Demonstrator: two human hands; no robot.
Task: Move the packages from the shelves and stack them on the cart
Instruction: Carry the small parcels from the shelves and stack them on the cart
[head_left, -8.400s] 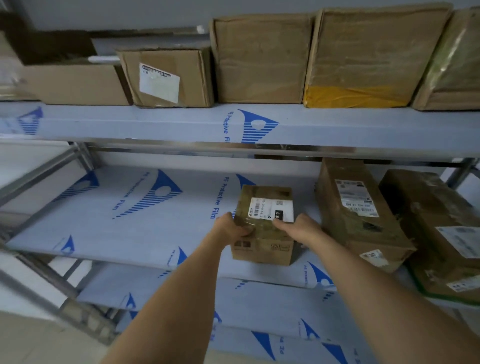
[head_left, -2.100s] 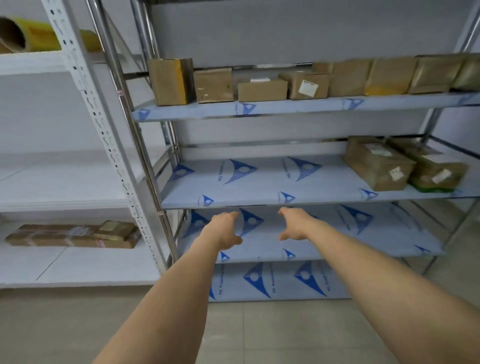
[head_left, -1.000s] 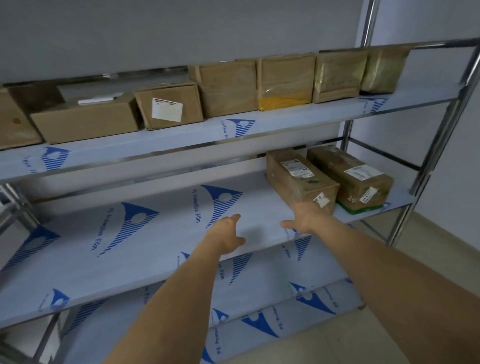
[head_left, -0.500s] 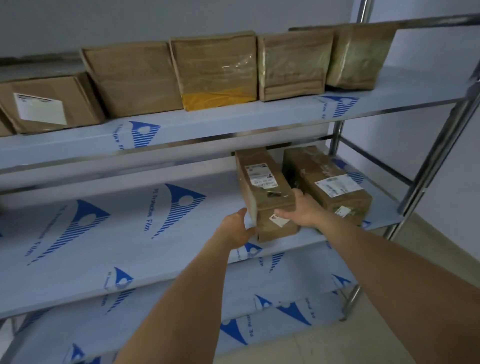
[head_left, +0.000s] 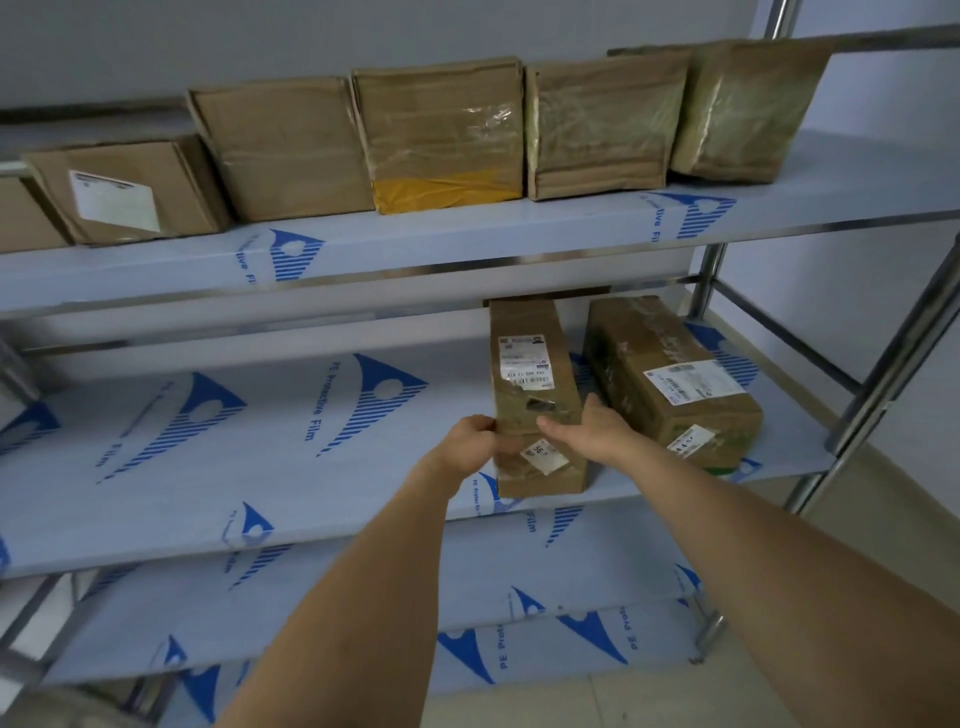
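Observation:
A long brown cardboard package (head_left: 529, 364) with white labels lies on the middle shelf (head_left: 260, 447), its near end at the shelf's front edge. My left hand (head_left: 470, 441) presses against its left side near the front corner. My right hand (head_left: 592, 428) lies over its right top edge, thumb across the top. A second, wider taped package (head_left: 670, 379) lies just to the right of it on the same shelf. The cart is out of view.
Several brown packages (head_left: 441, 135) stand in a row on the upper shelf (head_left: 467, 234). A steel upright (head_left: 883, 384) frames the rack's right end. Two lower shelves (head_left: 467, 582) covered in blue-printed protective film sit below, with tiled floor (head_left: 727, 696) beneath.
I walked back to the rack and reached for the long package; both hands have closed on its near end, and it has been drawn toward the shelf's front edge.

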